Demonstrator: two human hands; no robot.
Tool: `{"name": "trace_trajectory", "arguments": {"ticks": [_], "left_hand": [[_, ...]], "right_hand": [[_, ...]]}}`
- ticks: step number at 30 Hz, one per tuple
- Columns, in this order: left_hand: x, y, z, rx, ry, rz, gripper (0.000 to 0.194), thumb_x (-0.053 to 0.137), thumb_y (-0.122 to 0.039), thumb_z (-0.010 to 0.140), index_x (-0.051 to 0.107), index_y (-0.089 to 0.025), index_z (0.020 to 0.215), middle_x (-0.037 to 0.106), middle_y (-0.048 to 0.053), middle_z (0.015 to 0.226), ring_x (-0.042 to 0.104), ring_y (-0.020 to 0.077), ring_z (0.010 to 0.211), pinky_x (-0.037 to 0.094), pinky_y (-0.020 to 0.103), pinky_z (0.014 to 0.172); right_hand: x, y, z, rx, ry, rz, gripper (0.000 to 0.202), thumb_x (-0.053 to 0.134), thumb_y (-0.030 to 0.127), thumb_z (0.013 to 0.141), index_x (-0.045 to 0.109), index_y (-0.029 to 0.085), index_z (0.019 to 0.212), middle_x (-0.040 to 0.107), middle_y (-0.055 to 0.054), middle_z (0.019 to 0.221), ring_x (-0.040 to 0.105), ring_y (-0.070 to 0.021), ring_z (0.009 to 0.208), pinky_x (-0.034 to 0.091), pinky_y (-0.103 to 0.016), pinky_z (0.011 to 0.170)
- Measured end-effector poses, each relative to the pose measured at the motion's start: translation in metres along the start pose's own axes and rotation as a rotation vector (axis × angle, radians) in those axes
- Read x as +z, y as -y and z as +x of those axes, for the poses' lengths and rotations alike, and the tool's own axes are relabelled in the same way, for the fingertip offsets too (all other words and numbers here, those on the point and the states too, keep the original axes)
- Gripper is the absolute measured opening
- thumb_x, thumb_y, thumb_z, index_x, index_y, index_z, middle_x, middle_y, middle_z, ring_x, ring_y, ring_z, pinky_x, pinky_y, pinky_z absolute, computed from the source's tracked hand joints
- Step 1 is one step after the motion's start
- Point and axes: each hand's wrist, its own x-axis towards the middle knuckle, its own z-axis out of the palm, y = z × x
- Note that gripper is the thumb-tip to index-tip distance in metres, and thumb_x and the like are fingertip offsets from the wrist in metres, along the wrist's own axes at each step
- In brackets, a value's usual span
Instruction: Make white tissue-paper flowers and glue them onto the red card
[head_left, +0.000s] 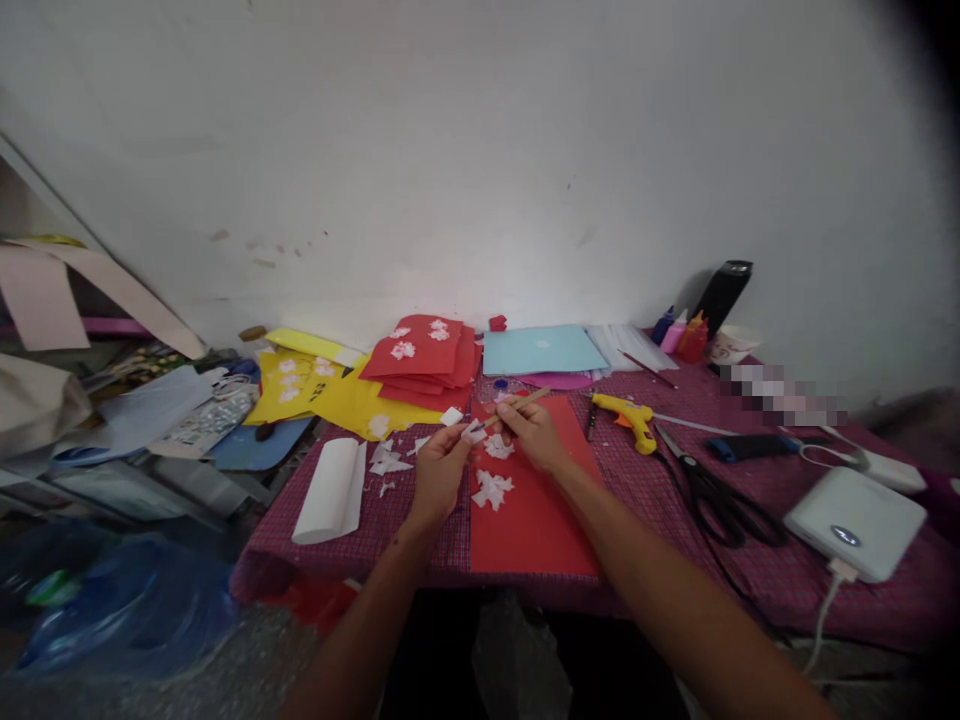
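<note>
Blue, pink and red squeeze bottles (674,334) stand on the desk (454,555), beyond and well right of the right hand (531,432), beside a black flask (724,297) whose contents are hidden. Pixelation masks something nearer on that side. The left hand (440,462) pinches a small pale paper piece (475,432), the right a flat wooden stick (534,396); fingers hide whether these touch. Beneath the right hand, smooth red cardstock (540,535) carries ragged pinkish-white paper flowers (493,490).

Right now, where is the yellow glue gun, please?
In the head view, the yellow glue gun lies on the table, to the right of the red sheet and just left of the black scissors.
</note>
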Motion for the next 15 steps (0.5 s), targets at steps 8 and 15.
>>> {"name": "trace_trajectory", "arguments": {"ticks": [8, 15], "left_hand": [[-0.0026, 0.0009, -0.0008, -0.042, 0.010, -0.066, 0.032, 0.070, -0.023, 0.070, 0.074, -0.017, 0.102, 0.072, 0.002, 0.078, 0.066, 0.0131, 0.066, 0.050, 0.023, 0.061], [-0.0012, -0.0012, -0.0022, -0.022, -0.002, 0.003, 0.029, 0.073, -0.034, 0.076, 0.075, -0.015, 0.097, 0.074, 0.004, 0.077, 0.065, 0.0139, 0.066, 0.050, 0.023, 0.060]], "right_hand": [[-0.0017, -0.0028, 0.0015, -0.001, -0.017, -0.006, 0.036, 0.064, 0.050, 0.086, 0.062, 0.018, 0.069, 0.061, 0.001, 0.059, 0.047, -0.0097, 0.044, 0.034, -0.023, 0.042], [-0.0029, -0.0027, 0.0010, 0.060, 0.045, 0.052, 0.035, 0.065, 0.050, 0.086, 0.062, 0.018, 0.071, 0.063, 0.000, 0.060, 0.050, -0.0097, 0.044, 0.037, -0.023, 0.043]]}}
